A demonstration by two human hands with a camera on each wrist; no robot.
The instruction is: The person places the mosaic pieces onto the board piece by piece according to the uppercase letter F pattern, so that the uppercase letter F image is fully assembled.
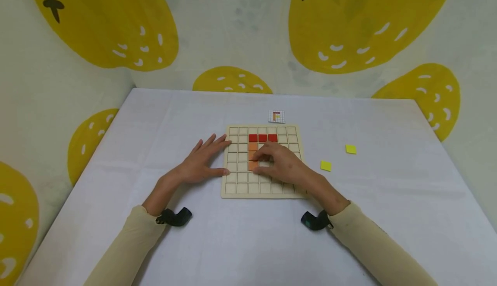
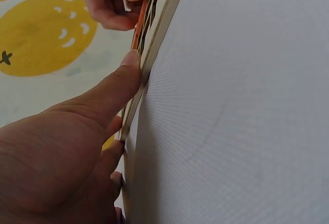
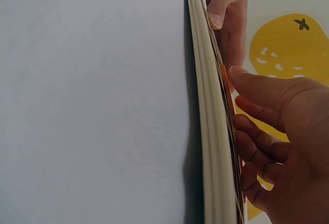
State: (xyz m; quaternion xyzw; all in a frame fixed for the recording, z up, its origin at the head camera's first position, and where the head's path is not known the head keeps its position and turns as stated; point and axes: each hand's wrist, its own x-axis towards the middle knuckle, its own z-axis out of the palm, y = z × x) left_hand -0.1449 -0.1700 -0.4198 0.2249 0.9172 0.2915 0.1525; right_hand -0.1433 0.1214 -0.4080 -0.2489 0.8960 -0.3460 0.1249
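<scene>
A wooden grid board (image 1: 237, 189) lies on the table. Three red square tiles (image 1: 262, 138) form a row near its far side, and orange tiles run down below the leftmost one. My right hand (image 1: 285, 163) reaches over the board, thumb and index finger pinching the lowest orange tile (image 1: 252, 165), which sits in a square. In the right wrist view, the thumb (image 3: 257, 85) is against the orange edge while the other fingers bend at the board. With fingers spread, my left hand (image 1: 198, 161) rests along the board's left edge, its thumb (image 2: 115, 82) touching the rim.
Two yellow tiles (image 1: 325, 165) (image 1: 350, 149) lie apart on the white tabletop (image 1: 388, 217), right of the board. A small pattern card (image 1: 276, 116) lies just beyond the board's far edge. Fabric walls with yellow fruit prints (image 1: 233, 79) stand around the table.
</scene>
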